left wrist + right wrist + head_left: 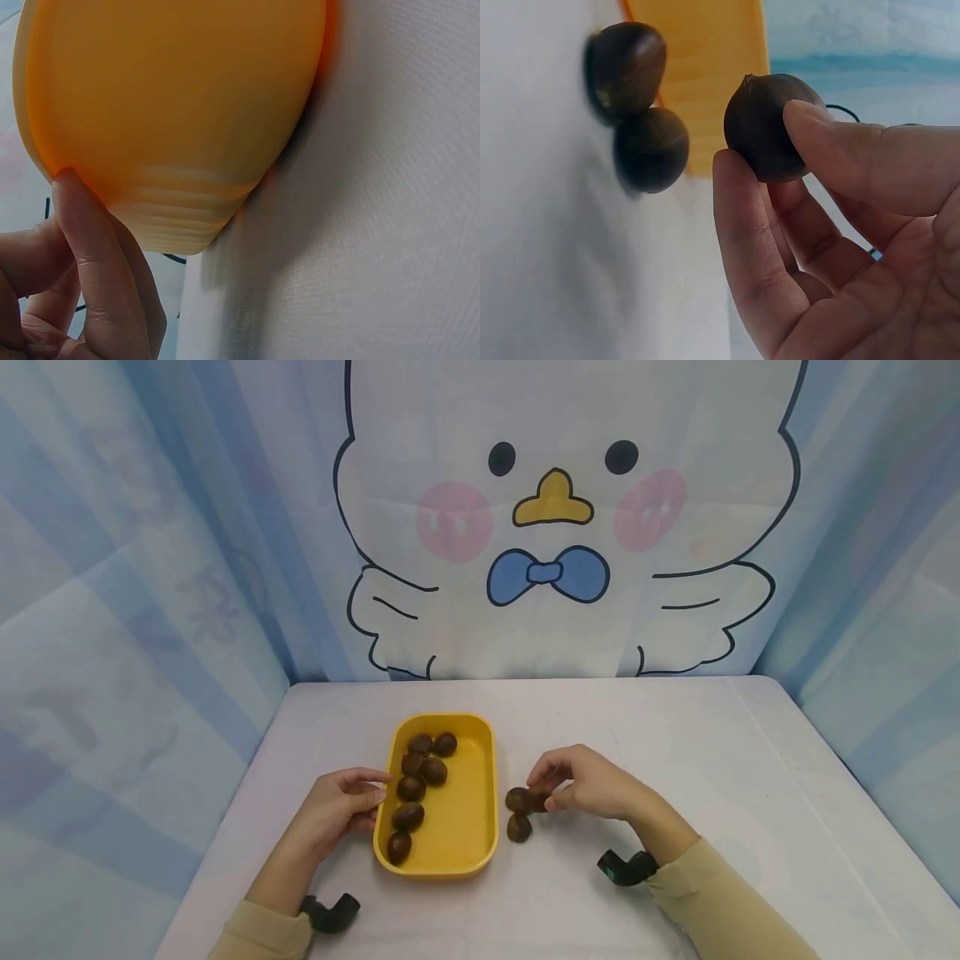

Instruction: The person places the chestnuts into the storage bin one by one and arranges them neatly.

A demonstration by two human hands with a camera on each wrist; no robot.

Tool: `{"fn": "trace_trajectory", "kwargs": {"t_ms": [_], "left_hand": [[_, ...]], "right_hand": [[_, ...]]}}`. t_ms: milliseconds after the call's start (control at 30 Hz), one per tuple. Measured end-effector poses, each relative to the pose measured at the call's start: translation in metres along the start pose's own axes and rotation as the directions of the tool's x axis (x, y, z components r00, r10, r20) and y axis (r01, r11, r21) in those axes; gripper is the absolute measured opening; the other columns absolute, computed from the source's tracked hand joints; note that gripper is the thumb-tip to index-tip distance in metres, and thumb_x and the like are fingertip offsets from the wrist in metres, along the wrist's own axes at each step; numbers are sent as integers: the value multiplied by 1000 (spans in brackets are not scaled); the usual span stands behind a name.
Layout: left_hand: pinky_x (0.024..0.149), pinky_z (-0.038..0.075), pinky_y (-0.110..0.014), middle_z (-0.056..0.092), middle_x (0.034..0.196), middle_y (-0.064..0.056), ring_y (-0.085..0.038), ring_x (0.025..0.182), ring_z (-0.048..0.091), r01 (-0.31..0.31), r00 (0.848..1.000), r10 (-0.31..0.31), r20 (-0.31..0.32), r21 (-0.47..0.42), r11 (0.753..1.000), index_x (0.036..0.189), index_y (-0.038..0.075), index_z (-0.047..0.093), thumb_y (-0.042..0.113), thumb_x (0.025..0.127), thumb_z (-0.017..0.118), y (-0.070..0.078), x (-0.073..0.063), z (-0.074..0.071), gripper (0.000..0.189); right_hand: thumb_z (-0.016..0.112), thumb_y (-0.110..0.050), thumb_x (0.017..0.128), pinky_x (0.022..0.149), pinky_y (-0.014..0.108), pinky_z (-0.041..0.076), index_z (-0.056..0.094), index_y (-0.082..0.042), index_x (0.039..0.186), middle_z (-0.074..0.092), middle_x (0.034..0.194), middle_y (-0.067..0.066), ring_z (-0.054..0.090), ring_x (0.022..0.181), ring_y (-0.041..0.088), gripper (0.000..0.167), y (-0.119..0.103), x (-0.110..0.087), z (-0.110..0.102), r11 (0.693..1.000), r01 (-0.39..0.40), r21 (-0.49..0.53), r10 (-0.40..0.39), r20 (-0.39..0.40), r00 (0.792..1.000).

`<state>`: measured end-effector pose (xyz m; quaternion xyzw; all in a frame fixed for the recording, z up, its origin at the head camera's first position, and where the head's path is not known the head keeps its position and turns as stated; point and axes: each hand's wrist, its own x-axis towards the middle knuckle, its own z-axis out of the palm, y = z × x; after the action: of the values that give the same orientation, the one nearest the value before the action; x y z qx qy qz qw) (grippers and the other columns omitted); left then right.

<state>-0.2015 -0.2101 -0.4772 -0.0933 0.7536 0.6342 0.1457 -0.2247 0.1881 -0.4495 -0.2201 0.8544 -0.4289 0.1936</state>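
My left hand (341, 810) is at the left long side of a yellow tray (468, 785), pinching its rim with thumb and fingertips. A fingertip (71, 195) sits against the outer wall just under the rim in the left wrist view. Several glossy brown chestnuts (411, 788) lie along the left half of the tray. To the tray's right, my right hand (592, 781) pinches a chestnut (765, 124) between thumb and fingers, its pointed tip facing away from the palm. Two other chestnuts (651, 150) lie against each other on the table beside the tray.
The white table (675, 760) ends at a back curtain (555, 635) with a cartoon bird print, and blue curtains (135, 635) hang at the sides. Black wrist-worn devices (628, 867) stick out beside both sleeves, close to the tabletop.
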Motion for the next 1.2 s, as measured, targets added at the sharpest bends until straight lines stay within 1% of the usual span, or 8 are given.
{"fn": "trace_trajectory", "kwargs": {"t_ms": [200, 433, 667, 867, 1067, 1200], "left_hand": [[64, 64, -26, 74, 92, -5, -17, 66, 66, 2, 1000, -2, 1, 0, 1000, 134, -1, 70, 5, 99, 73, 0, 0, 0, 35], [64, 64, -26, 74, 92, -5, -16, 66, 66, 1, 1000, -1, 5, -7, 1000, 135, -1, 70, 4, 100, 72, 0, -1, 1, 36], [64, 64, -26, 75, 93, -5, -17, 66, 67, 7, 1000, -7, -8, 1, 1000, 135, -1, 70, 4, 100, 72, 2, -1, 1, 36], [64, 64, -26, 75, 93, -6, -18, 68, 67, 9, 1000, -9, -17, 16, 1000, 134, 0, 71, 5, 100, 73, 2, -2, 2, 35], [64, 64, -26, 75, 91, -5, -17, 68, 67, 7, 1000, -7, -19, 15, 1000, 133, 0, 71, 5, 100, 72, 1, -2, 2, 34], [64, 64, -26, 75, 91, -5, -17, 67, 67, 4, 1000, -3, -20, 15, 1000, 133, 0, 71, 4, 100, 72, 1, -2, 2, 34]], "right_hand": [[78, 0, 90, 91, 37, 58, 78, -22, 110, 76, 110, -3, 66, 105, 23, 30, -14, 8, -1, 1000, -17, 8, 17, 2, 1000], [77, -1, 90, 94, 37, 59, 78, -20, 112, 77, 111, -2, 67, 108, 21, 29, -24, 20, 0, 999, 47, 3, -47, 2, 999], [76, 0, 92, 102, 43, 61, 78, -19, 114, 77, 115, -2, 68, 110, 21, 29, -40, 32, 3, 998, 55, 26, -55, 5, 998], [79, -1, 91, 102, 40, 63, 78, -18, 114, 77, 117, -2, 69, 110, 20, 29, -55, 47, 8, 997, 63, 41, -64, 16, 998], [80, -1, 91, 97, 35, 64, 78, -18, 113, 77, 116, -2, 70, 107, 19, 28, -64, 64, 15, 996, 80, 44, -81, 25, 996], [80, -2, 91, 96, 36, 64, 79, -19, 112, 77, 115, -2, 70, 107, 19, 27, -69, 73, 20, 996, 77, 53, -78, 34, 996]]}}
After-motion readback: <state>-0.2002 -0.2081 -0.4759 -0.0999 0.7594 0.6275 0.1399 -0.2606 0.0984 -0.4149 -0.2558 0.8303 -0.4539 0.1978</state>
